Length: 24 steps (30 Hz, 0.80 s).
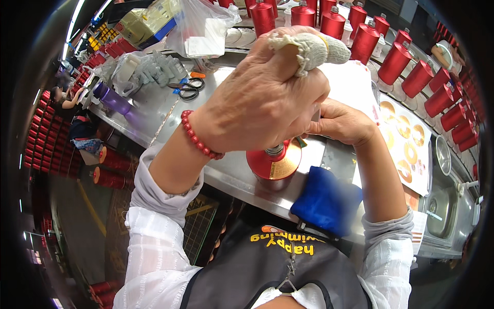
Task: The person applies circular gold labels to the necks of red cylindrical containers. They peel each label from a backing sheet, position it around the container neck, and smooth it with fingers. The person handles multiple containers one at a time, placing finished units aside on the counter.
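My left hand, with a red bead bracelet at the wrist and a white knitted cover on one finger, is raised above the workbench. Its fingers are curled closed; whatever they grip is hidden behind the hand. My right hand meets it from the right, thumb and fingers pinched together beside the left fingers. A small greyish edge shows between the two hands, too little to name. Right under them stands a red bottle with a bare metal neck and a gold patch on its shoulder. The hands hide part of its top.
On the metal bench are a blue cloth, scissors, a purple bottle and a sheet of round gold labels. Several red bottles line a curved conveyor behind. A sink is at right; a person works far left.
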### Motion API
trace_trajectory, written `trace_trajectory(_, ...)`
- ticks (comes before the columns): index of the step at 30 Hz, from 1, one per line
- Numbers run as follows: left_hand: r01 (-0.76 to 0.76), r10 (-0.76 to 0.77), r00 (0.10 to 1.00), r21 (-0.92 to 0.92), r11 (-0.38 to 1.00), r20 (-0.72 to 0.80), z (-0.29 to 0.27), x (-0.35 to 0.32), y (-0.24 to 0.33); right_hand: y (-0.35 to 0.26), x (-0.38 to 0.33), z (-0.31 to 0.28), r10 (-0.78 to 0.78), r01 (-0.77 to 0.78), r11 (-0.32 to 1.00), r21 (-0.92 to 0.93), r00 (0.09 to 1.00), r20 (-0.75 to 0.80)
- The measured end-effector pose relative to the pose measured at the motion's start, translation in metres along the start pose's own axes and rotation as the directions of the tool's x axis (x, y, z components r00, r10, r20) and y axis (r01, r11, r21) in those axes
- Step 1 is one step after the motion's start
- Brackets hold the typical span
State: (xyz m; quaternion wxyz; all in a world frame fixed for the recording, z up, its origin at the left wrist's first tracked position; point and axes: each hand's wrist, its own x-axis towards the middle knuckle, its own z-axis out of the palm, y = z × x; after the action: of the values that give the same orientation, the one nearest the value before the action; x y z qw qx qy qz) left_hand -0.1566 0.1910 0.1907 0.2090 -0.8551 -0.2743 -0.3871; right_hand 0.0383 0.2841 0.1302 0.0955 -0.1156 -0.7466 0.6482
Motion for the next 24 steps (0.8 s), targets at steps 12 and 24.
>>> trace_trajectory(12,0.186,-0.189,0.982,-0.073,0.980,-0.031,-0.018,-0.026,0.017,-0.030,-0.025,-0.013,-0.459,0.351,0.643,-0.681,0.888,0.023)
trace_trajectory(24,0.540,-0.782,0.615,-0.776,0.324,0.102,0.048,-0.136,0.073,0.158,-0.009,-0.200,0.228,-0.849,-0.115,-0.516,0.483,-0.845)
